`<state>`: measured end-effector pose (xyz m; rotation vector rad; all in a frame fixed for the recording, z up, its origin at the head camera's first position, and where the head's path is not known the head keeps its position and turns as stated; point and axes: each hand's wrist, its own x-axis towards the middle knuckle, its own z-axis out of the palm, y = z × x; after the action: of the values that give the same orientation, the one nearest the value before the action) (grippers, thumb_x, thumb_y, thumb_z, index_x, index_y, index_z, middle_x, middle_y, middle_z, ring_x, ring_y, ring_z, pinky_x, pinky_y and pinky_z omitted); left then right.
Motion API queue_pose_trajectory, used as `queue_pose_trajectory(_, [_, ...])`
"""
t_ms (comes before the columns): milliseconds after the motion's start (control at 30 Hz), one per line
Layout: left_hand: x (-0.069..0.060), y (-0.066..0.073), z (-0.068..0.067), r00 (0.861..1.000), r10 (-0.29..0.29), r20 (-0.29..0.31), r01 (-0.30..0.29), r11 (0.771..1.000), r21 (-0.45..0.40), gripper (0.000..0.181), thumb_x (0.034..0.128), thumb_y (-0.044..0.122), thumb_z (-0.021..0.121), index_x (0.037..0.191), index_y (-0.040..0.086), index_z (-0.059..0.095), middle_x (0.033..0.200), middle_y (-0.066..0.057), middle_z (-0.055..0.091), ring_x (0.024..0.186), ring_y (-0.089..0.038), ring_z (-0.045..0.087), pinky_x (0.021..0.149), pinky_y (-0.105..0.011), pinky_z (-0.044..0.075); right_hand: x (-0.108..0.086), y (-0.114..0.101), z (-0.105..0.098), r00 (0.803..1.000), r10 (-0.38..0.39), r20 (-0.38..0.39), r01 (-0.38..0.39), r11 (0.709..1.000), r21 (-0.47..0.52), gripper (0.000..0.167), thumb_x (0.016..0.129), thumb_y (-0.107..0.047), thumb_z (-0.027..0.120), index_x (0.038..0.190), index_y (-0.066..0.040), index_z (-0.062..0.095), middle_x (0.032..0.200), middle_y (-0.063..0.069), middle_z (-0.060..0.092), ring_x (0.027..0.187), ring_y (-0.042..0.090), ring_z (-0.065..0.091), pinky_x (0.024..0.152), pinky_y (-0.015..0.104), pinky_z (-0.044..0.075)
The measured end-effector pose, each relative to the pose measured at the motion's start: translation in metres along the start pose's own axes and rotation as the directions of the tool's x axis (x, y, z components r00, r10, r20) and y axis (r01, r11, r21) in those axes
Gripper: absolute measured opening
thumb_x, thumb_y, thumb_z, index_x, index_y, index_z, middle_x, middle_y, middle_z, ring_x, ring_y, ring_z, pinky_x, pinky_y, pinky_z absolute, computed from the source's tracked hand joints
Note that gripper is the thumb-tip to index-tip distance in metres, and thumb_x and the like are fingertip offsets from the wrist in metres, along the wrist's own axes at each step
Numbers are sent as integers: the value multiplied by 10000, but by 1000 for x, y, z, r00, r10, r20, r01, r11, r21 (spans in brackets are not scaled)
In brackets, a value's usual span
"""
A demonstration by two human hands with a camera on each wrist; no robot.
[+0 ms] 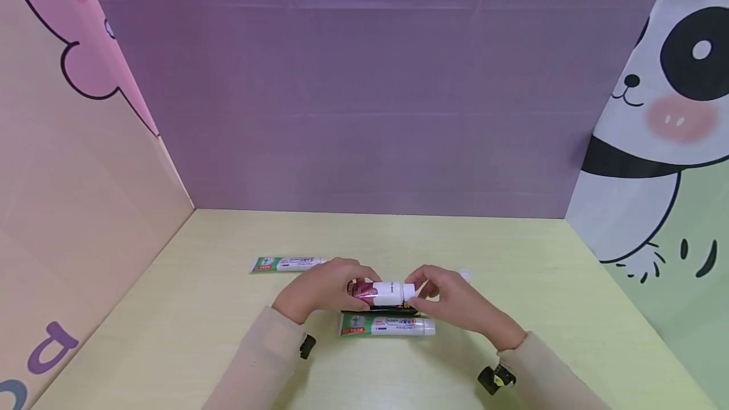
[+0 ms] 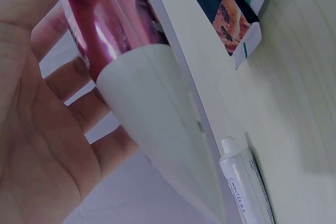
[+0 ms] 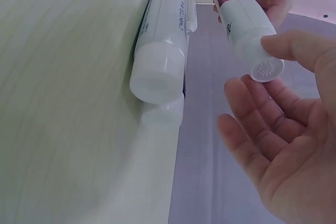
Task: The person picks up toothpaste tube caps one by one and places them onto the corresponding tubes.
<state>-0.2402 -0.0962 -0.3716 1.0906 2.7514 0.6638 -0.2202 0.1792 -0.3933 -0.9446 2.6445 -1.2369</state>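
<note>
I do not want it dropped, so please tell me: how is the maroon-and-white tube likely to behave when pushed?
The maroon-and-white tube may be slippery, since its maroon part shines. It looks straight between left hand and right hand, so probably fairly stiff. Its round white cap might let that end roll.

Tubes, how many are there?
4: a pink-white tube in the left hand, a black tube partly hidden behind it, a green-white tube in front, and a second green-white tube at the back left. More could be hidden.
</note>
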Motion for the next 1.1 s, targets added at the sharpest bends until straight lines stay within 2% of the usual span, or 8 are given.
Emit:
queue_pose_trajectory(200, [-1,-1,0,1000,-4,-13,4,1000,12,352,841,218,825,1179,207,727,895,109,594,803,-95,534,708,-262,489,0,0,1,999,36,36,-36,999,12,210,1001,-280,639,1103,-97,656,912,16,668,783,136,611,686,279,513])
queue_pose_trajectory(333, [-2,0,0,1000,8,-27,-8,1000,12,340,839,213,824,1165,204,731,900,111,600,800,-94,536,708,-265,488,1,2,2,997,54,55,-53,998,-15,255,1039,-327,562,1056,-90,655,896,36,661,777,131,580,680,280,485])
queue_pose_trajectory(567, [-3,2,-1,999,2,-42,-1,1000,26,348,838,232,823,1172,220,726,891,107,591,796,-86,534,704,-263,484,6,0,7,992,122,13,-120,987,-108,478,1077,-441,404,869,-94,660,726,-41,601,706,121,571,706,323,477])
queue_pose_trajectory(733, [-3,1,-1,998,9,-58,-8,1000,27,344,835,229,822,1166,227,728,890,107,593,791,-82,535,704,-261,484,8,-5,8,980,199,-8,-199,977,-76,551,1078,-457,389,775,-93,671,664,-53,607,677,166,619,711,338,471])
queue_pose_trajectory(900, [-4,0,0,998,21,-57,-20,1000,14,353,829,214,830,1168,213,731,891,102,598,786,-80,537,704,-255,490,8,-4,7,976,219,-14,-220,973,-69,596,1075,-496,356,738,-121,675,670,-43,641,698,156,615,724,354,474])
queue_pose_trajectory(967, [-4,-1,0,998,26,-58,-25,1000,12,353,827,212,833,1166,212,734,895,104,602,789,-79,537,709,-256,491,7,-3,6,975,221,-14,-222,972,-75,619,1075,-512,329,753,-126,691,699,-43,660,718,155,607,737,369,472])
queue_pose_trajectory(1100, [-3,-2,0,998,27,-59,-26,1000,17,358,829,232,832,1173,231,733,914,119,606,807,-72,539,728,-255,491,5,-1,3,984,176,-15,-177,981,-76,535,1083,-480,339,999,-116,723,830,-37,691,784,180,632,750,378,486])
